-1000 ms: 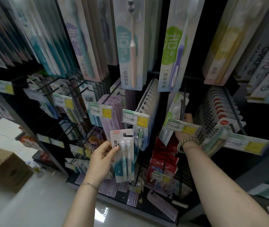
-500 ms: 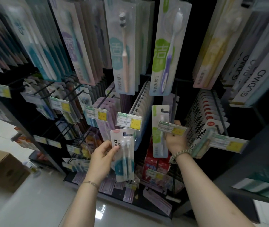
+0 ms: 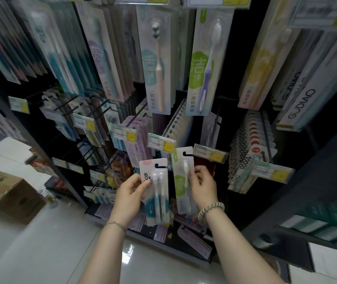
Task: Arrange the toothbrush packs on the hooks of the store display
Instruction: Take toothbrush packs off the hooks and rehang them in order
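Glossy plastic toothbrush packs (image 3: 157, 193), matt cardboard box (image 3: 5, 191), glossy floor tiles (image 3: 40, 253)

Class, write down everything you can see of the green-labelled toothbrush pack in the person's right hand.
The green-labelled pack is a tall white card with a lime-green patch and a clear blister over one white-headed brush. A hook-shaped hanging slot is cut in its top. It stands roughly upright, on no hook, in front of the display. The right hand pinches its right edge.

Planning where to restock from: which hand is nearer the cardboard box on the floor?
Left. The left hand, gripping the two-brush pack, is right of the cardboard box; the right hand, holding the green pack, is farther right.
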Demonstrator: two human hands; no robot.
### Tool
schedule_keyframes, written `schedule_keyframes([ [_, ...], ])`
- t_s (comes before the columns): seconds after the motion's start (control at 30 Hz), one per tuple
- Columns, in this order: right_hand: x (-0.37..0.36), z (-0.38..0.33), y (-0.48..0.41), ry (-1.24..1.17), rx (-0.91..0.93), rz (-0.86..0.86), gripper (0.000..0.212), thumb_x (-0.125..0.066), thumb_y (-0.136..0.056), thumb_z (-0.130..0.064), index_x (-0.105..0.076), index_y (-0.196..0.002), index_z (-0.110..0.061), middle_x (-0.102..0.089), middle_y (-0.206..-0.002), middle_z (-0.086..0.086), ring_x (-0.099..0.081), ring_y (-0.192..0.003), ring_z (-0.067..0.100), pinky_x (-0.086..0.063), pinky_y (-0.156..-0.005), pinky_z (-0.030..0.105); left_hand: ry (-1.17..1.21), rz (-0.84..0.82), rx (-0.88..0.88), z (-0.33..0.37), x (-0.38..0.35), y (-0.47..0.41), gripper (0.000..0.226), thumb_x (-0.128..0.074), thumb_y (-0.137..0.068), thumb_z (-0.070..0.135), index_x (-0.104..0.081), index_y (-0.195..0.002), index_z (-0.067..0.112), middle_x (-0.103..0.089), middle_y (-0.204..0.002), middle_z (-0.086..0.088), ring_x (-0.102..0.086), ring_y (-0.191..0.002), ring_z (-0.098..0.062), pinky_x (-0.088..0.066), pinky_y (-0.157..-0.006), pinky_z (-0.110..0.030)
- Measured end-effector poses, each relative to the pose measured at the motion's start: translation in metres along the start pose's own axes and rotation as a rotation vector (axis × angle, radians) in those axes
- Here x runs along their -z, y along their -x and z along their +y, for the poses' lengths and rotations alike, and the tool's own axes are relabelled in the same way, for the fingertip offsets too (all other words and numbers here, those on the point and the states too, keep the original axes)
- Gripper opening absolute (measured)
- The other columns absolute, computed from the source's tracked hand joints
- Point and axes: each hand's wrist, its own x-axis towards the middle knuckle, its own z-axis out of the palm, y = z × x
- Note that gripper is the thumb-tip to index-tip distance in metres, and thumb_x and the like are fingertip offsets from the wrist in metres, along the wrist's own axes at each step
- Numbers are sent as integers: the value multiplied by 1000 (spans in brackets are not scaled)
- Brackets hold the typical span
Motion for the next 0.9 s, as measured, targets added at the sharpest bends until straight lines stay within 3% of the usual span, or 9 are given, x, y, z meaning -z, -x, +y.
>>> schedule_keyframes([
  [0.17,-2,0,20,-23,-1,-46,11,-50,-97,-24,-59,-92,-21,-65,-79,-2,-63,-69,18,-54,-64,37,11,35,-8,8,0,12,13,-57,-96,11,-64,-95,0,-67,-76,4,-55,-64,-4,-49,-65,-34],
  [0.37,4,-4,39,-84,79,-65,12,-51,-97,-21,-59,-89,-21,-63,-70,-2,-53,-55,4,-45,-52,25,61,106,-20,11,3,26,11,-57,-96,12,-65,-92,5,-64,-74,6,-53,-61,-3,-44,-60,-24],
  [0.6,13,-24,51,-150,142,-43,11,-51,-97,-19,-58,-89,-22,-62,-74,-4,-54,-58,0,-45,-54,19,48,148,-55,15,10,34,14,-56,-97,21,-61,-93,8,-61,-96,-26,-54,-77,-21,-45,-70,-38],
  [0.73,8,-48,53,-179,201,-6,10,-51,-97,-20,-59,-91,-20,-62,-77,-3,-58,-64,8,-48,-58,25,31,173,-88,27,21,28,18,-52,-99,17,-62,-85,23,-63,-91,-17,-54,-77,-24,-48,-70,-45],
  [0.8,2,-61,54,-187,234,10,10,-51,-97,-19,-59,-91,-18,-63,-78,-2,-58,-68,13,-48,-59,27,22,169,-104,35,29,25,21,-51,-100,14,-63,-86,24,-65,-91,-13,-58,-82,-31,-51,-77,-51],
  [0.9,-12,-80,57,-190,258,36,10,-51,-97,-19,-58,-90,-17,-61,-76,-1,-55,-64,11,-45,-57,27,29,168,-119,46,44,18,23,-50,-100,11,-63,-87,25,-67,-90,-7,-59,-82,-25,-49,-76,-40],
])
